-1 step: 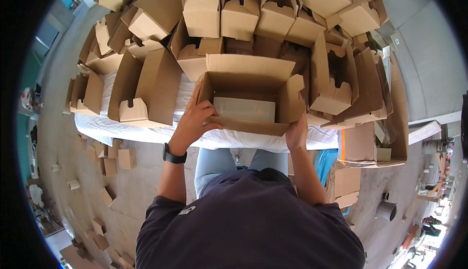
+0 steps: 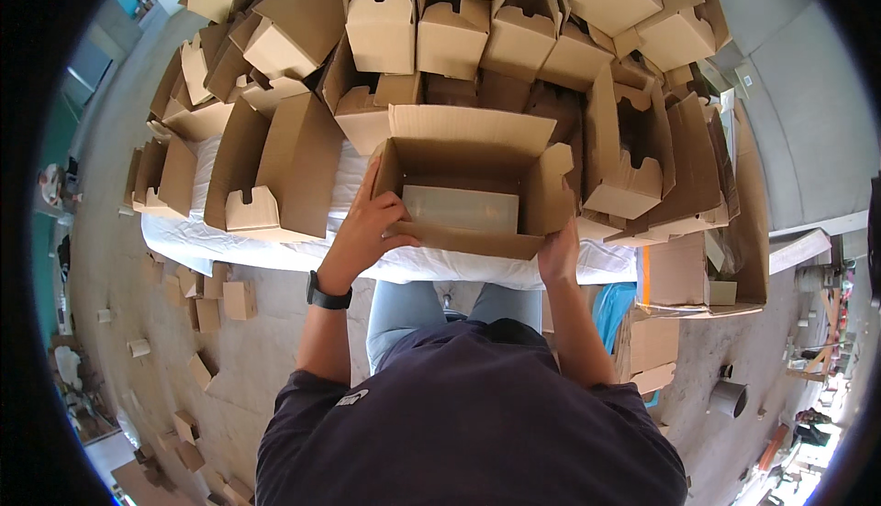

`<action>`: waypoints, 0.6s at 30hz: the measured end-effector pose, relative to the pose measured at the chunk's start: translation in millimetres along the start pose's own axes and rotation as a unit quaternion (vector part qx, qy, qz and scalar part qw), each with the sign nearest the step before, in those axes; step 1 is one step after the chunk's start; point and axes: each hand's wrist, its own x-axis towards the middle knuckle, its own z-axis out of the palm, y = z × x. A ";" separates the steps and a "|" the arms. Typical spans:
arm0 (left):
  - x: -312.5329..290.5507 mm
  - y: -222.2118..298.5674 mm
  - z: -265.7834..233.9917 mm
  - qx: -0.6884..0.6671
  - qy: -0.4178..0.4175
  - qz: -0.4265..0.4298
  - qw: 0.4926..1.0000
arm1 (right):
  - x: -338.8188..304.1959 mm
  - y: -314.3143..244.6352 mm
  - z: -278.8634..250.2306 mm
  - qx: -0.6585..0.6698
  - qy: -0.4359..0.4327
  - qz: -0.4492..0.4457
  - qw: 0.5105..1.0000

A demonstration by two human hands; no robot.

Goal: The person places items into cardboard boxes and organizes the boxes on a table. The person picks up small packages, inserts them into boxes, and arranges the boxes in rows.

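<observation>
Between my two hands is an open brown cardboard box (image 2: 470,125), its long back flap standing up. A pale, whitish rectangular area (image 2: 461,210) shows inside, on the lower part of the box; I cannot tell what it is. My left hand (image 2: 372,226) grips the box's left end, thumb along the near edge and fingers at the side. At the right end, my right hand (image 2: 559,251) holds the box from the outside, with most of its fingers hidden behind the cardboard. A black watch (image 2: 328,291) is on my left wrist.
Many open cardboard boxes (image 2: 381,33) are piled along the far side of a white-covered table (image 2: 248,242). One tall box (image 2: 298,162) stands to the left, another (image 2: 626,189) to the right. Small cardboard pieces (image 2: 239,300) lie on the floor at left; a grey cylinder (image 2: 729,398) at right.
</observation>
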 end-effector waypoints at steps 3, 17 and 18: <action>0.0 5.3 -3.0 -0.030 -0.009 -0.012 0.999 | 6.4 1.9 -1.4 0.031 0.001 0.008 0.999; 1.3 6.7 -1.3 -0.057 -0.010 -0.024 0.998 | 40.9 -12.0 7.0 -0.203 -0.088 -0.090 0.971; 1.2 6.8 -1.5 -0.062 -0.008 -0.024 0.998 | 44.1 -11.8 6.2 -0.222 -0.091 -0.092 0.966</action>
